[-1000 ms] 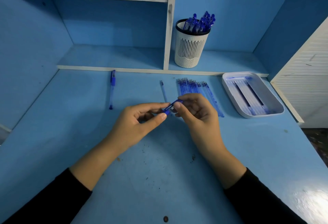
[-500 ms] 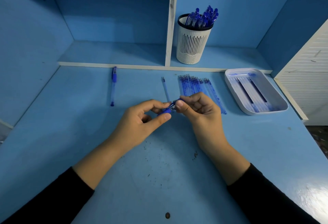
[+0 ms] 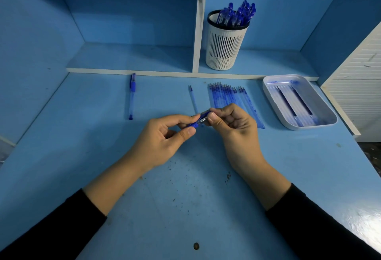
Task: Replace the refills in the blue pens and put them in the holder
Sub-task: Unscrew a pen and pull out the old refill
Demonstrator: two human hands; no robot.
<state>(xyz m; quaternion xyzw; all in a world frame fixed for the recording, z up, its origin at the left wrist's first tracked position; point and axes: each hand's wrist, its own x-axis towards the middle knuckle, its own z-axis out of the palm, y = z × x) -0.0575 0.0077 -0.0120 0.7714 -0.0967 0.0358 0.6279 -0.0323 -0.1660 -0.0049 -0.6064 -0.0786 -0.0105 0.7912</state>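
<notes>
Together, both hands pinching one blue pen.

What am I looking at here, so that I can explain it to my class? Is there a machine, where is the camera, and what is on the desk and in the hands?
There is no machine: a person works with two bare hands. The view comes from a camera worn on the person's head, looking forward and down. The left hand and the right hand pinch a blue pen between them above the blue desk. On the desk lie a second pen, a single refill, a row of refills partly hidden by the right hand, and a white tray with more refills in it. On the shelf behind stands a white holder full of blue pens.
</notes>
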